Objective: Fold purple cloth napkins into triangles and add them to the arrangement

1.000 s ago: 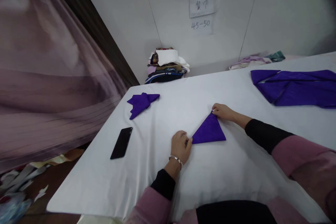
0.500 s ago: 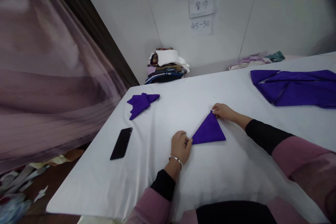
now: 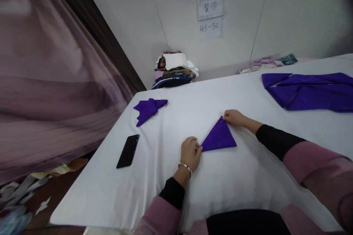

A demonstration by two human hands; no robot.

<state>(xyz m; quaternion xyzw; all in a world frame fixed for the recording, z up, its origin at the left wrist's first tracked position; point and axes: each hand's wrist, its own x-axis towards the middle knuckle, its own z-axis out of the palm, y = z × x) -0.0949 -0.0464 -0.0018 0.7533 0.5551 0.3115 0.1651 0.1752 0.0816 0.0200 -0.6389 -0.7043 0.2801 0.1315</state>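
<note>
A purple cloth napkin (image 3: 220,136), folded into a triangle, lies flat on the white-covered table (image 3: 165,191). My left hand (image 3: 191,152), with a silver bracelet at the wrist, pinches the napkin's left corner. At its top corner, my right hand (image 3: 234,117) grips the tip between thumb and fingers. The third corner, at lower right, rests free on the cloth. Farther left lies another purple napkin (image 3: 149,111), folded into a knotted shape with pointed ends.
A black phone (image 3: 128,151) lies near the table's left edge. More purple cloth (image 3: 311,91) is spread at the right. Behind the table are a pile of folded clothes (image 3: 175,69) and a wall with a paper sign (image 3: 211,2). A pink curtain (image 3: 55,80) hangs on the left.
Both hands keep hold of the same napkin corners, with barely any movement. The whole view has shifted very slightly.
</note>
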